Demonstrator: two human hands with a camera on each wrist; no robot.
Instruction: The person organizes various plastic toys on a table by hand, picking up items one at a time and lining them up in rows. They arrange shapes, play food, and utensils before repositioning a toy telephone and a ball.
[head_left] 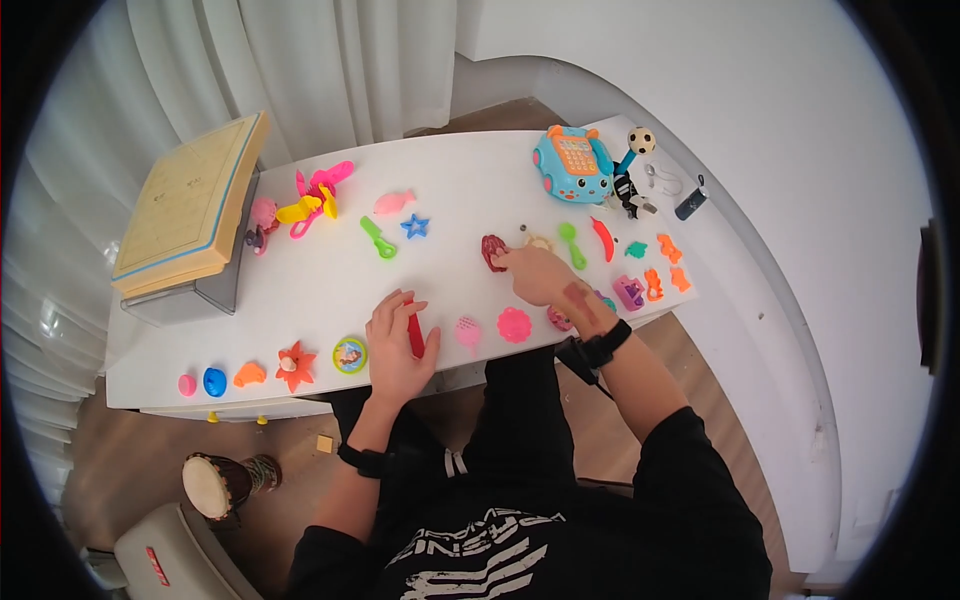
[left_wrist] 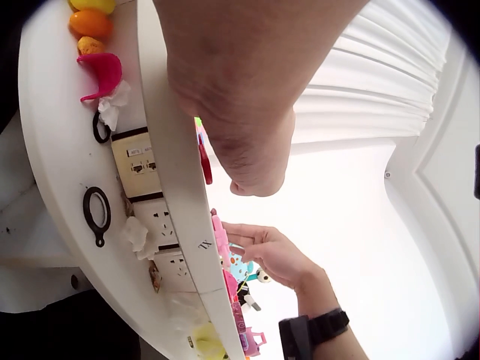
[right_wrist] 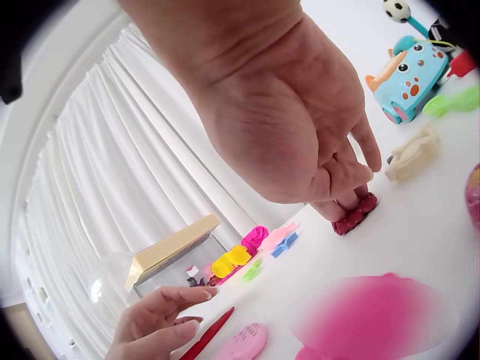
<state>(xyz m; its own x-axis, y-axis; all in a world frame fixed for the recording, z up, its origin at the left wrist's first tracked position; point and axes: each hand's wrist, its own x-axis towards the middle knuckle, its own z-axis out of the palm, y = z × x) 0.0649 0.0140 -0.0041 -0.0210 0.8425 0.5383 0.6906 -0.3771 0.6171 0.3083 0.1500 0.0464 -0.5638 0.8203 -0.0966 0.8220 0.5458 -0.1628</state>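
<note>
In the head view, my right hand (head_left: 540, 275) reaches over the table, fingertips on a small dark red oval piece with a ridged surface (head_left: 492, 250). The right wrist view shows the same dark red piece (right_wrist: 355, 215) on the tabletop under extended fingers, which partly hide it. My left hand (head_left: 398, 345) hovers at the front edge above a long red tapered piece (head_left: 415, 334), fingers loosely spread. From the right wrist camera, this left hand (right_wrist: 161, 322) appears beside the red piece (right_wrist: 210, 334), not around it. A cream-coloured piece (right_wrist: 412, 155) lies beside my right fingers.
A blue toy telephone (head_left: 573, 165) stands at the back right, near a dark cylinder (head_left: 691, 203). A yellow board (head_left: 190, 195) tops a clear box at the left. Along the front lie a pink scalloped piece (head_left: 514, 325), a round green-rimmed toy (head_left: 350, 355) and an orange flower (head_left: 295, 367).
</note>
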